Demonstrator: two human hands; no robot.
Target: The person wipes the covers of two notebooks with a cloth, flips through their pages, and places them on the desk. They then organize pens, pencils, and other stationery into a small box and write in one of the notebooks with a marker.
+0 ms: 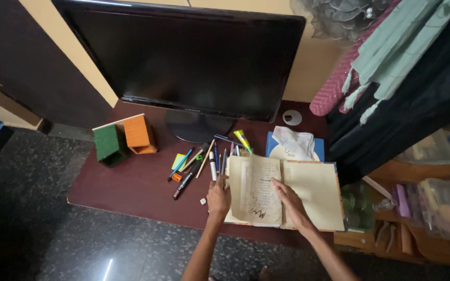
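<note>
Bare desk [131, 182] is left between the two small box houses [125, 139] and the scattered pens [204, 161]. Behind, passage is blocked by the monitor [183, 57]; to the right, the open book [287, 192] is hemmed by hanging cloth [391, 104].

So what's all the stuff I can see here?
monitor: 1, black, back of the desk
desk: 1, dark brown, under everything
box: 1, green and orange, left of the monitor stand
pens: a loose pile, mixed colours, left of the book
book: 1, open, yellowed pages, front right of the desk
cloth: 1, white, crumpled, behind the book
cap: 1, white, round, near the wall
clothes: several, pale green, pink and dark, hanging at right
shelf: 1, wooden, right, with plastic tubs
left hand: 1, on the book's left edge
right hand: 1, flat on the page
</note>
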